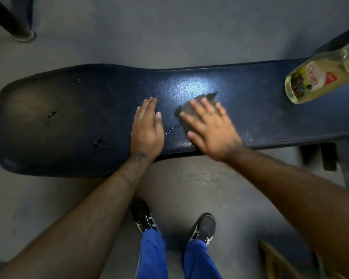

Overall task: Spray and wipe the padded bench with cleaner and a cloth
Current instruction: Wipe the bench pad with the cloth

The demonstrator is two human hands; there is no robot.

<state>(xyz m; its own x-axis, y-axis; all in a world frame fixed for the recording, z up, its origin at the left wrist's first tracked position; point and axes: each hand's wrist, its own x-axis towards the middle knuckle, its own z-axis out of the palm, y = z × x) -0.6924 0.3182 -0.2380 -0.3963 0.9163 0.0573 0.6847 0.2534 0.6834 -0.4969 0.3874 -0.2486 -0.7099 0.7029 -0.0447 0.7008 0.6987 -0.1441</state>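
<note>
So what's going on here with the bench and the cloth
A person is wiping a padded blue bench. The right hand presses flat on a grey cloth in the middle of the pad, while the left hand rests flat on the bench beside it. Droplets of liquid sit on the unwiped left part. A cleaner bottle stands on the bench's right end, untouched.
</note>
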